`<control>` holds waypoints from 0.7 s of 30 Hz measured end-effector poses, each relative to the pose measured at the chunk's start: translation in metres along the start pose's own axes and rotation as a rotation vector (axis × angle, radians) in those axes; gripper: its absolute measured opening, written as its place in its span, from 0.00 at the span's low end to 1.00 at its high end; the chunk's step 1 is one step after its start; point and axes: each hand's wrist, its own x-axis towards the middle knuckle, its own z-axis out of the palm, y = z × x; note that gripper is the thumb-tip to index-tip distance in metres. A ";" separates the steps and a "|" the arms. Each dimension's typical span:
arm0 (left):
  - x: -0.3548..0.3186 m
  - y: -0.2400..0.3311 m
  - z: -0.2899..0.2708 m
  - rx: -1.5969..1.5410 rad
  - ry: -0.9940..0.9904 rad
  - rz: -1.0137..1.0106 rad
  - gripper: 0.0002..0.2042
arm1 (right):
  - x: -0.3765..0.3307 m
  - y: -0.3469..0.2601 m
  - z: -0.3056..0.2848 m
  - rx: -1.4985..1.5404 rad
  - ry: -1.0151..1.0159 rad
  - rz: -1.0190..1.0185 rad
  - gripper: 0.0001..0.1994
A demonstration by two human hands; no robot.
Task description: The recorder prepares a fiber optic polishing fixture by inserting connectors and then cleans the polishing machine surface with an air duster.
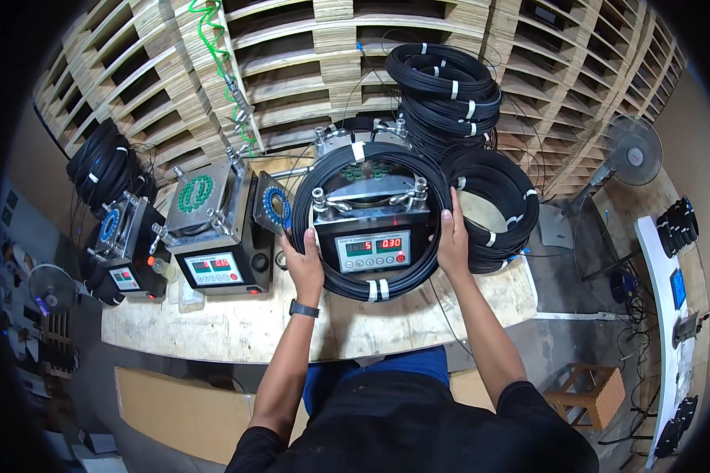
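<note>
A big round coil of thin black cable, tied with white tape bands (371,288), lies looped around a grey metal box machine with red number lights (371,251). The coil sits flat like a ring, and the machine pokes up through its middle. The left hand (304,264) grips the coil's left side, fingers curled over the cable. The right hand (454,240) grips the right side the same way. Both hands are equally near, 1 on each side of the machine.

Behind the machine stands a tall stack of more black cable coils (450,87). Left of the machine sit 2 more grey machines (213,229). All rest on a worn wooden table (237,323).

The fingertips are hidden under the cable.
</note>
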 end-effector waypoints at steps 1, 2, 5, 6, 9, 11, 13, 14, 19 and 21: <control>-0.004 0.015 0.004 -0.130 -0.072 -0.140 0.31 | 0.003 0.006 -0.004 -0.010 0.012 0.001 0.26; -0.007 0.027 -0.002 -0.247 -0.127 -0.283 0.31 | 0.001 0.008 -0.002 -0.006 0.027 -0.019 0.26; -0.002 0.016 -0.006 -0.198 -0.137 -0.181 0.30 | -0.004 0.006 -0.001 -0.008 0.030 -0.054 0.26; -0.002 0.012 -0.007 -0.160 -0.092 -0.070 0.29 | -0.005 0.004 0.000 -0.013 0.026 -0.069 0.26; -0.008 0.011 -0.016 -0.182 -0.171 -0.146 0.29 | -0.015 0.003 -0.001 0.032 -0.008 -0.074 0.27; -0.007 0.015 -0.015 -0.184 -0.167 -0.164 0.29 | -0.013 0.007 -0.006 0.044 -0.006 -0.026 0.26; -0.006 0.019 -0.012 -0.140 -0.086 -0.108 0.30 | 0.006 0.026 -0.017 -0.165 0.098 -0.284 0.24; -0.006 0.018 -0.014 -0.133 -0.080 -0.109 0.30 | 0.015 0.015 -0.018 -0.048 0.090 -0.133 0.21; -0.014 0.026 -0.003 -0.341 -0.011 -0.269 0.26 | 0.121 -0.024 -0.016 -0.270 0.092 -0.356 0.12; -0.015 0.030 -0.004 -0.344 0.036 -0.234 0.24 | 0.163 -0.038 0.004 -0.383 -0.055 -0.383 0.13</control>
